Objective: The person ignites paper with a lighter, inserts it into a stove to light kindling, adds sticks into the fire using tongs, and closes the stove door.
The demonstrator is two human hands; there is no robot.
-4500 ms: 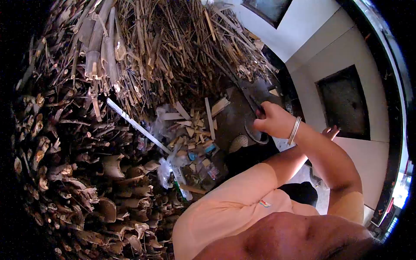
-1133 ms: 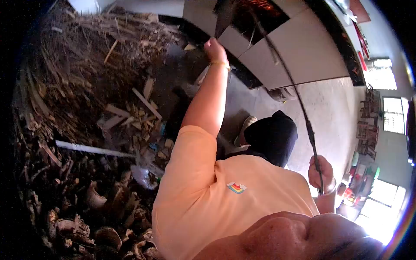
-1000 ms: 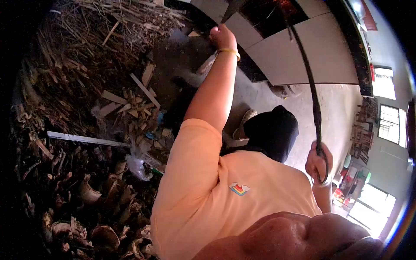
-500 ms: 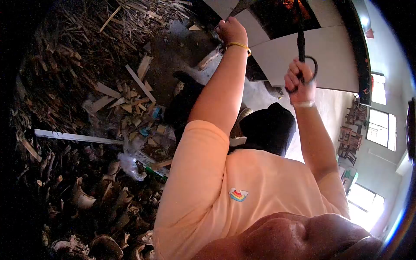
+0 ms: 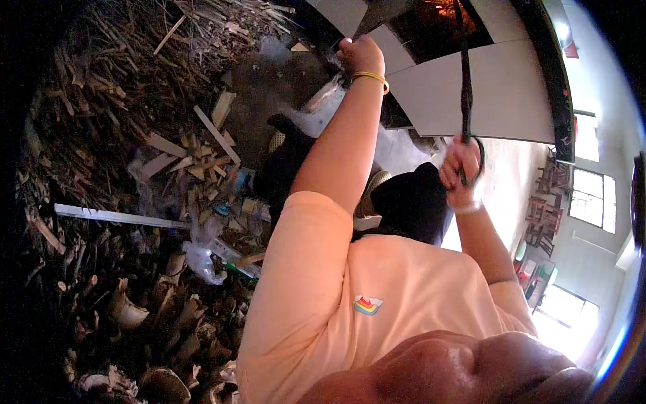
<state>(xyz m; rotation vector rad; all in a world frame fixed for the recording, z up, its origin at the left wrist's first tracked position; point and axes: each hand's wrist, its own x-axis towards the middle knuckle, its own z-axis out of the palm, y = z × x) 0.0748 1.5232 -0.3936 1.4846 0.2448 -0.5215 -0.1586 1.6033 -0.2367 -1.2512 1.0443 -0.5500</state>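
My left hand, with a yellow bracelet at its wrist, is closed on the lower corner of a dark flat panel beside a stove opening. Inside the opening, orange fire glows. My right hand grips the looped handle of a long dark metal tool. The tool's shaft rises in front of the pale stove wall to the opening; its far tip cannot be made out.
Dry sticks are heaped at the upper left, with split bamboo pieces below. Wood scraps, a long white strip and clear plastic lie near my feet. Wooden stools stand at the far right.
Since the earlier views, my left hand has taken hold of the panel's corner. My right hand rose with the tool toward the opening, then dropped back slightly in the last half second.
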